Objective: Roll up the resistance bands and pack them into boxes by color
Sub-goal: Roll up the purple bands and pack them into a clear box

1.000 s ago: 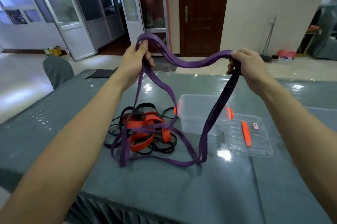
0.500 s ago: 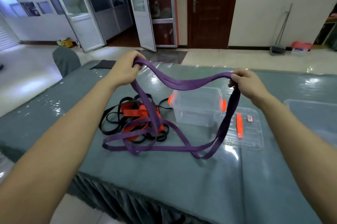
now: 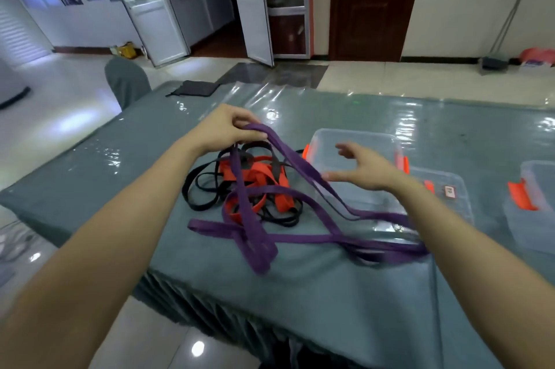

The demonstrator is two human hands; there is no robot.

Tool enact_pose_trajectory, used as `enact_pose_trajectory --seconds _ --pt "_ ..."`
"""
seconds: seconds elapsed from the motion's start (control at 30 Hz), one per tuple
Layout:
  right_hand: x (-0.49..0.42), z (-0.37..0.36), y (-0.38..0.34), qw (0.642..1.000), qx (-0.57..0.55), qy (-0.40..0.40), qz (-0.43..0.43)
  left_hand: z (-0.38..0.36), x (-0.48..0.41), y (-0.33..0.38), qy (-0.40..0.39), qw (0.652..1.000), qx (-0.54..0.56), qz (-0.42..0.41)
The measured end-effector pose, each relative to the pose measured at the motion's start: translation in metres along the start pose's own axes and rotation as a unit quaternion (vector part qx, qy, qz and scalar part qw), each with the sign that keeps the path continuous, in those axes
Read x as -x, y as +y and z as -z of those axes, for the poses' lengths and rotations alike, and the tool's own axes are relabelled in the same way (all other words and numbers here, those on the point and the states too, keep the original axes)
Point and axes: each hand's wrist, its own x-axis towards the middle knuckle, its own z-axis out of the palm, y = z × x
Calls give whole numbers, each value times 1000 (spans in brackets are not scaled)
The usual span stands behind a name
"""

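Observation:
My left hand (image 3: 228, 128) pinches one end of the purple resistance band (image 3: 255, 236), which trails down and lies in loose loops across the table. My right hand (image 3: 363, 170) hovers open, fingers spread, just right of the band and in front of a clear plastic box (image 3: 354, 140) with orange latches. Under the purple loops sit tangled orange bands (image 3: 258, 173) and thin black bands (image 3: 195, 185).
A clear lid (image 3: 450, 188) lies right of the box, and a second clear box (image 3: 537, 212) with an orange latch stands at the far right. The teal table (image 3: 300, 293) has its front edge close to me. A chair back (image 3: 126, 80) stands far left.
My right hand has let go of the purple band, which dropped onto the table. Both hands came lower and the left hand still holds its end.

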Motion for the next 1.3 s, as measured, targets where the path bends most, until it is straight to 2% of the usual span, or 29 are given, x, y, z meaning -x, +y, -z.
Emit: enact_pose_trajectory --seconds 0.07,0.17,0.3,0.37,0.5,0.57,0.67,0.73,0.8,0.87,0.93,1.0,1.07,1.13,1.17,1.23,1.3 --pt "-11 -15 -43 991 -117 -43 46 -7 -6 14 -20 999 19 -37" --pt "-29 -15 -96 977 -182 -78 83 1 -19 32 12 995 56 -80" --pt "-36 24 -118 939 -330 -13 99 26 -25 5 18 989 132 -67" --pt "-30 52 -125 925 -359 29 119 0 -27 -27 -32 991 129 -11" --pt "-9 88 -108 942 -303 97 106 -94 -18 -86 -174 977 78 93" --pt "7 96 -76 958 -253 120 56 -131 -11 -111 -200 971 46 120" --pt "40 88 -4 984 -103 127 -67 -169 -1 -136 -228 964 -16 135" --pt "67 65 50 982 -5 94 -161 -191 5 -143 -247 958 -51 137" --pt "99 28 98 968 62 21 -244 -216 12 -148 -261 953 -99 120" --pt "130 -15 138 945 76 -65 -311 -242 21 -152 -263 947 -164 87" --pt "154 -52 169 930 42 -100 -352 -264 28 -157 -253 937 -233 66" --pt "169 -82 190 927 51 -69 -365 -278 36 -161 -220 929 -291 61" --pt "172 -106 199 932 97 31 -349 -285 42 -166 -182 929 -316 61" --pt "163 -126 194 948 102 135 -270 -288 44 -171 -149 941 -291 88" --pt "156 -134 187 959 89 155 -222 -287 45 -172 -132 942 -291 100" --pt "137 -148 172 976 72 134 -155 -283 46 -173 -112 933 -325 109" --pt "117 -165 161 983 65 69 -155 -280 51 -170 -119 931 -333 93"
